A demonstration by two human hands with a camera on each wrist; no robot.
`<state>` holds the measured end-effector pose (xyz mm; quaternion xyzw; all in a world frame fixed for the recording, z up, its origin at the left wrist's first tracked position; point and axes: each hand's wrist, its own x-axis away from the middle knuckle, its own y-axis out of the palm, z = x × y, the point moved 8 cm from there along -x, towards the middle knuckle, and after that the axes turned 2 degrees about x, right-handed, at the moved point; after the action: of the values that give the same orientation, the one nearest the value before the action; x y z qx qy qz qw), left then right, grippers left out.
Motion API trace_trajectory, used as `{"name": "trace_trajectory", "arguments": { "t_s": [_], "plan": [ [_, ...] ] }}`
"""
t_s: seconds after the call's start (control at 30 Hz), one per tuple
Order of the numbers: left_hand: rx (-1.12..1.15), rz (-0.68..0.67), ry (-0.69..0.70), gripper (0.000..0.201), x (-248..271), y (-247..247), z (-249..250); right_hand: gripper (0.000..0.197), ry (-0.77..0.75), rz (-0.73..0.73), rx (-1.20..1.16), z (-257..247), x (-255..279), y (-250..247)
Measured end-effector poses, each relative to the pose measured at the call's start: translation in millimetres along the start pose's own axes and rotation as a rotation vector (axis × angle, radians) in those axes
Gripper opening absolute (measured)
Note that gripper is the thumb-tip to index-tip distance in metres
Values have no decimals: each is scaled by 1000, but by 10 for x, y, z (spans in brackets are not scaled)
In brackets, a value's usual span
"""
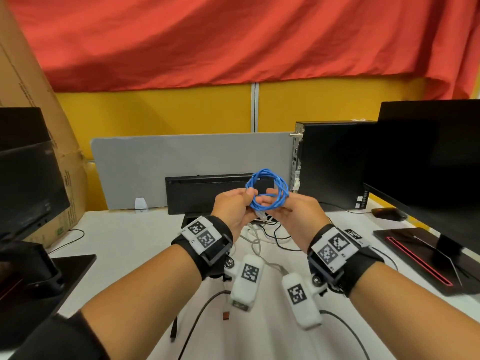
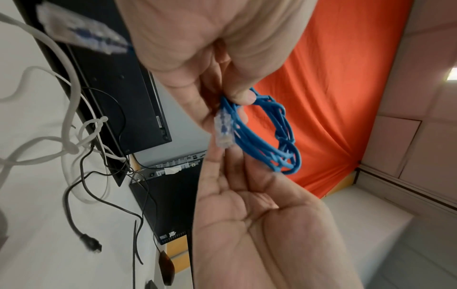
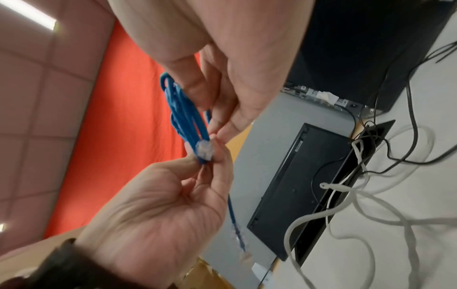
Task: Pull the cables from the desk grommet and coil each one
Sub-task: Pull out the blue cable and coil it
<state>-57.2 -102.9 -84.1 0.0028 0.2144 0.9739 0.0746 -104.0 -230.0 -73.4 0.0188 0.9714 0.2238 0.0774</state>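
Note:
A blue network cable point(image 1: 267, 189) wound into a small coil hangs in the air above the desk, held between both hands. My left hand point(image 1: 235, 206) pinches the coil's left side together with one clear plug point(image 3: 204, 150). On the coil's right side, my right hand point(image 1: 296, 211) has thumb and fingers closed on the loops point(image 3: 183, 109). The cable's other plug point(image 3: 237, 232) dangles free below the hands. Beneath them lies the black rectangular desk grommet point(image 3: 380, 133), with white cables point(image 1: 255, 242) and black cables point(image 1: 280, 242) spilling from it over the white desk.
A black keyboard point(image 1: 207, 193) leans on a grey divider point(image 1: 181, 162) behind the grommet. A PC tower point(image 1: 330, 165), a monitor point(image 1: 428, 157) and a mouse point(image 1: 388, 213) stand to the right. On the left are a cardboard box point(image 1: 33, 100) and another monitor point(image 1: 28, 178).

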Motion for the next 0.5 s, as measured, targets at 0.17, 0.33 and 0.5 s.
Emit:
{"name": "trace_trajectory", "arguments": {
  "t_s": [0.17,0.33,0.5],
  "plan": [
    [36,43,33,18,-46,-42,2,23,6,-70,-9,38,62,82],
    [15,52,15,17,-16,-33,-75,19,-111,80,325,9,62,67],
    [-13,-7,1,23,-5,23,-101,21,-56,141,124,5,70,27]
  ]
}}
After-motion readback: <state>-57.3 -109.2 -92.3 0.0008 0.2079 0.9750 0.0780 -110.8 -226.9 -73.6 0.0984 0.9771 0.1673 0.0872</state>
